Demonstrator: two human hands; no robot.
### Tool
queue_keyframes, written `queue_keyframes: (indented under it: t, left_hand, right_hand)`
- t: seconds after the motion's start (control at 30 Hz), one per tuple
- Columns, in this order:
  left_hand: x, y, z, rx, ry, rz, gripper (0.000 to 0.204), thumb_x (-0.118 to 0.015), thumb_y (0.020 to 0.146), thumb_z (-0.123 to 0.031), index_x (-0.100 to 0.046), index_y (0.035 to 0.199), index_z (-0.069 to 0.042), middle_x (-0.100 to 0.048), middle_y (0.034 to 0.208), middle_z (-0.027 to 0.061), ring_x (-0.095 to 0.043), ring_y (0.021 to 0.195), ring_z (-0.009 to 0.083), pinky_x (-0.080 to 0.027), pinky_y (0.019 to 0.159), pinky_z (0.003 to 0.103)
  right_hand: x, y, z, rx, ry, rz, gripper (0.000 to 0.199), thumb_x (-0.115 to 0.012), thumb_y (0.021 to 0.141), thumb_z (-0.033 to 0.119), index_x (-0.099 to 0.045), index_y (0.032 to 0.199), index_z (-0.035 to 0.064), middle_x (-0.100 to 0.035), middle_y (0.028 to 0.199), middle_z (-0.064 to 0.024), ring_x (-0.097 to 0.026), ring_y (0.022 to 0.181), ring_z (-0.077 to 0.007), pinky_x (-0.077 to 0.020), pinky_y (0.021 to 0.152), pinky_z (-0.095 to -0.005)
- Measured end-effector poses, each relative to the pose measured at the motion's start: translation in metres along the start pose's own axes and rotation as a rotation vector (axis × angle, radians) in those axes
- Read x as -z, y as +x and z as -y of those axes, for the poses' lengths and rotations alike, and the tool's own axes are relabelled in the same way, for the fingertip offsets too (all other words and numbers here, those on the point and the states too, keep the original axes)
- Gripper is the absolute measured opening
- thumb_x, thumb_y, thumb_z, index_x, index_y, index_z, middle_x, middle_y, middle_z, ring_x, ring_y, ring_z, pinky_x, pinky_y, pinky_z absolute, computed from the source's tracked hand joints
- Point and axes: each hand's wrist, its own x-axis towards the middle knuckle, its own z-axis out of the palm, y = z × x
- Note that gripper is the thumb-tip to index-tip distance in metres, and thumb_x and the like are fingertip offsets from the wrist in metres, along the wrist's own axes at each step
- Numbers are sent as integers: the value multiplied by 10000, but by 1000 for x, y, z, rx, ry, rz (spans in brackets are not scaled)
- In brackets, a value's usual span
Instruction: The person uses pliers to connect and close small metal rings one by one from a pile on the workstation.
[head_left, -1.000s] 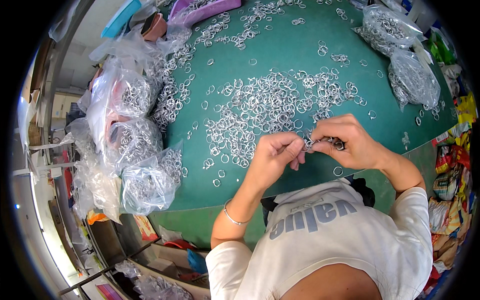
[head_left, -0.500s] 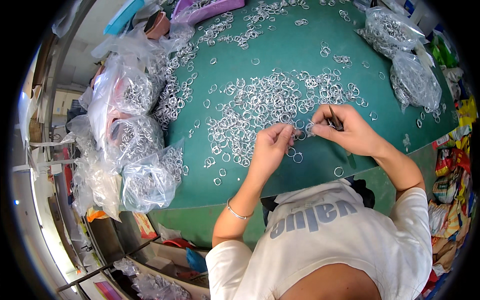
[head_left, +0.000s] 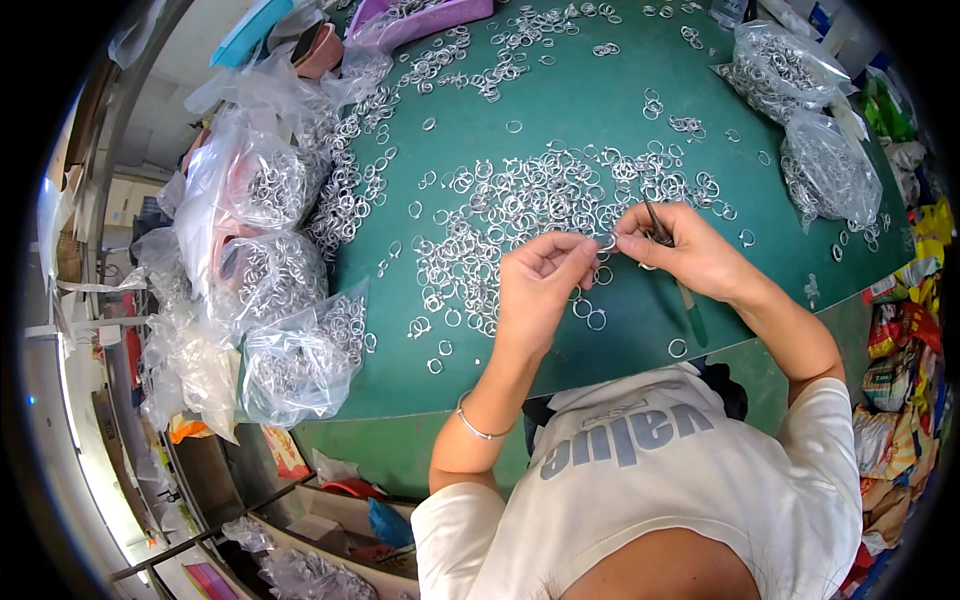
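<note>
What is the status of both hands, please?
Left hand pinching silver ring. Right hand at same ring, gripping green-handled tool. Loose rings heaped just beyond.

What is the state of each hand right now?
Left hand: closed, pinching a small ring.
Right hand: closed, holding a slim tool, with its thumb at the same ring.

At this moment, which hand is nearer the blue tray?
Left. In the picture, the left hand is below-right of the blue tray; the right hand is farther right.
</note>
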Motion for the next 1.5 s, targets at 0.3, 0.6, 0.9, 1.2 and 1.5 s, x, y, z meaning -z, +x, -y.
queue_keyframes:
  t: [0.3, 0.6, 0.9, 1.2, 1.5]
  left_hand:
    - [5, -2, 4, -42, -71, -30, 94, -594, 827, -19, -612, 888, 50, -623, 722, 73, -561, 607, 102, -451, 577, 199]
    - [3, 5, 15, -329, 368, -7, 333, -616, 788, -11, -526, 1108, 10, -500, 1117, 116, -549, 904, 149, -477, 714, 261]
    - [-2, 7, 2, 64, -257, 23, 114, -561, 846, -34, -597, 934, 29, -623, 778, 62, -594, 688, 110, -488, 637, 216]
    - [-7, 4, 0, 101, -238, 88, 291, -588, 833, -30, -484, 1093, 49, -628, 781, 85, -598, 697, 113, -487, 636, 230]
    - [-10, -3, 0, -67, -120, 101, 331, -545, 829, 27, -465, 1148, 62, -624, 864, 126, -614, 807, 165, -487, 743, 262]
  right_hand:
    - [4, -1, -3, 15, 68, -26, 164, -559, 867, 185, -589, 878, 24, -568, 787, 33, -434, 669, -21, -363, 608, -181]
    - [9, -3, 1, -61, 215, 75, 173, -578, 853, 218, -612, 878, 50, -568, 761, 43, -428, 634, -16, -331, 548, -177]
    - [9, -1, 3, -58, 225, 39, 208, -652, 793, 160, -593, 951, 39, -505, 702, 58, -446, 655, -16, -350, 565, -180]
    - [2, -1, 2, 69, 22, -14, 174, -600, 832, 139, -584, 923, -9, -554, 746, 9, -458, 669, -42, -379, 605, -203]
    - [3, 2, -5, 141, 5, -23, 198, -569, 855, 148, -566, 955, -23, -551, 687, 4, -440, 628, -35, -366, 570, -207]
